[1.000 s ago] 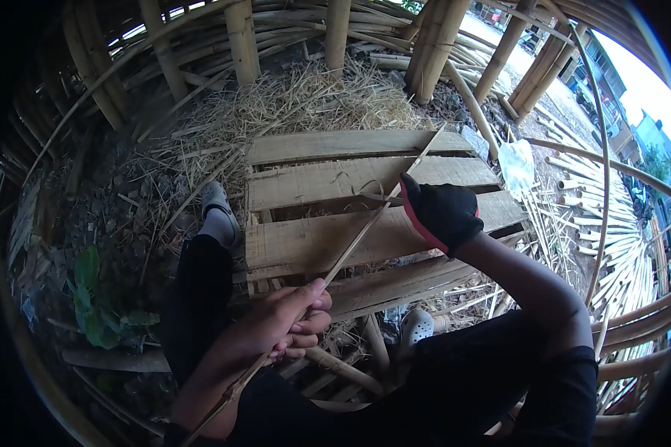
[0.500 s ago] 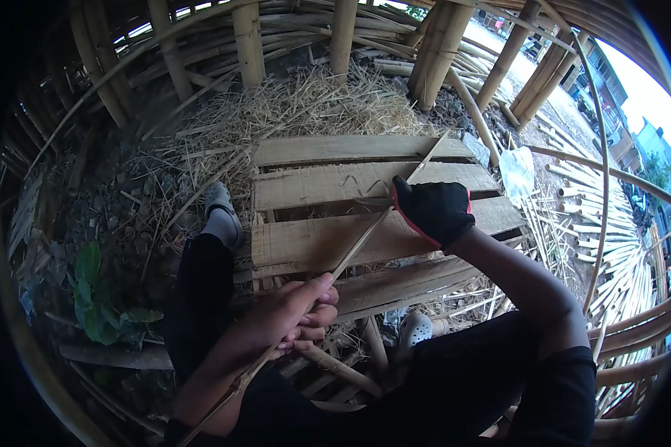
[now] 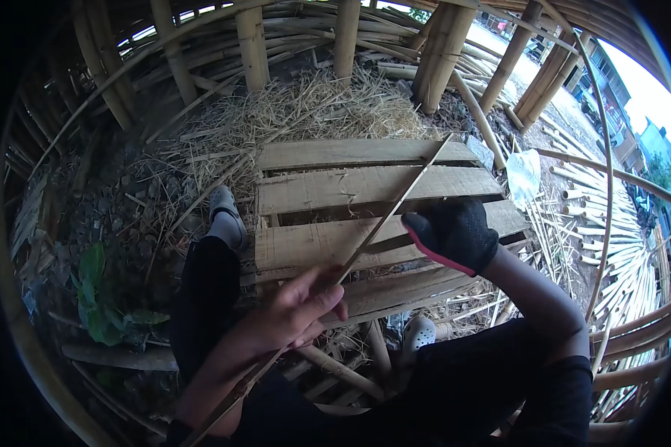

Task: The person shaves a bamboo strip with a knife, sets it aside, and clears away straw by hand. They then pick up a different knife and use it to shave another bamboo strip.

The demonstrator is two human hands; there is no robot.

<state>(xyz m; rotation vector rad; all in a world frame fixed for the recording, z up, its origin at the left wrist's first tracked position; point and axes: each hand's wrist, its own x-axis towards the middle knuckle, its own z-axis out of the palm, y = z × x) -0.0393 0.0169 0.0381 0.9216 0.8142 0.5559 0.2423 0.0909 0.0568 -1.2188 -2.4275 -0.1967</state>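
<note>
A long, thin bamboo strip slants from my left forearm up across the wooden slats. My bare left hand is closed loosely around its lower part, the index finger lying along it. On my right hand is a black glove with a pink-red edge. Its fingers are wrapped round the handle of a knife, and the handle is hidden in the glove. The blade points left and meets the strip a little above my left hand. Below the strip stands a low slatted wooden platform.
Dry shavings cover the ground behind the platform. Upright bamboo posts stand at the back, with stacked poles behind them. Many cut bamboo pieces lie at right, near a white plastic bag. A leafy plant grows at left.
My right hand and the knife have moved down along the strip, nearer my left hand. The thin curls beside the blade are no longer there. My left hand's fingers have loosened somewhat.
</note>
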